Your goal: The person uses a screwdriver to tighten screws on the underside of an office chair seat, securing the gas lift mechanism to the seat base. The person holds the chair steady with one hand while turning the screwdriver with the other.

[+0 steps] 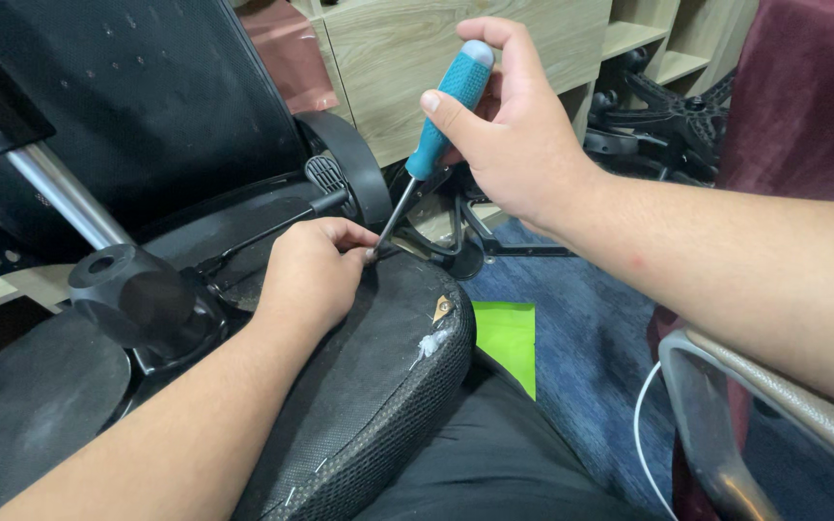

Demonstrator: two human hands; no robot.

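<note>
My right hand (pixel 514 135) grips a screwdriver (pixel 444 104) with a teal handle, tilted so its metal shaft points down-left to the underside of an upturned black office chair seat (pixel 369 386). My left hand (pixel 316 270) rests on the seat bottom with its fingertips pinched around the screwdriver tip; whatever it pinches is hidden. The chair's silver gas cylinder (pixel 65 198) and black mechanism knob (pixel 123 289) rise at the left of that hand.
A black mesh chair back (pixel 147 87) stands behind. A wooden cabinet (pixel 456 48) is at the back, with a black chair base (pixel 668 116) beside it. A green sheet (pixel 509 338) lies on the blue carpet (pixel 591 347). A maroon chair with armrest (pixel 774 396) is at right.
</note>
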